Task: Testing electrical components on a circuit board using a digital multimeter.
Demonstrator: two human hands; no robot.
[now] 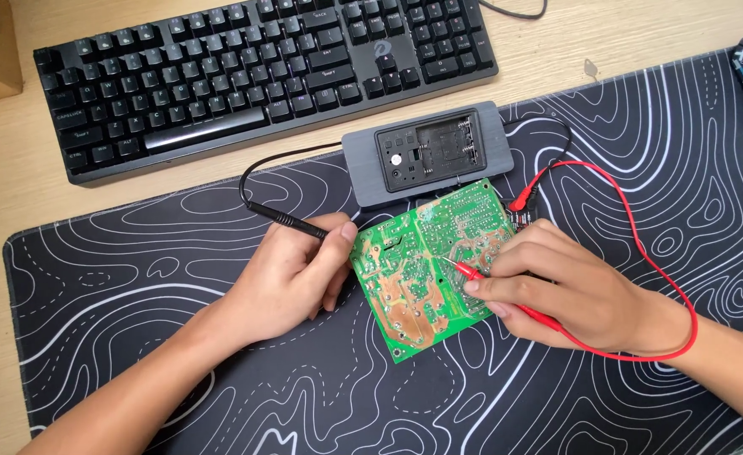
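1. Pinching the red probe [473, 271] in its fingers, the right hand [569, 286] presses the tip onto the solder side of the green circuit board [426, 265] — with joints packed that close, a small slip could bridge two pads and give a false reading or a short.
2. The left hand [291, 274] grips the black probe [291, 223] and steadies the board's left edge; the board lies tilted on the patterned desk mat [136, 278], so a push from either side might skate it away.
3. The red lead [641, 253] loops wide round the right wrist — a snag there could tug the probe off.
4. Beyond, the grey meter [426, 152] lies just behind the board, then the black keyboard [262, 72] on the worktop [1, 168].
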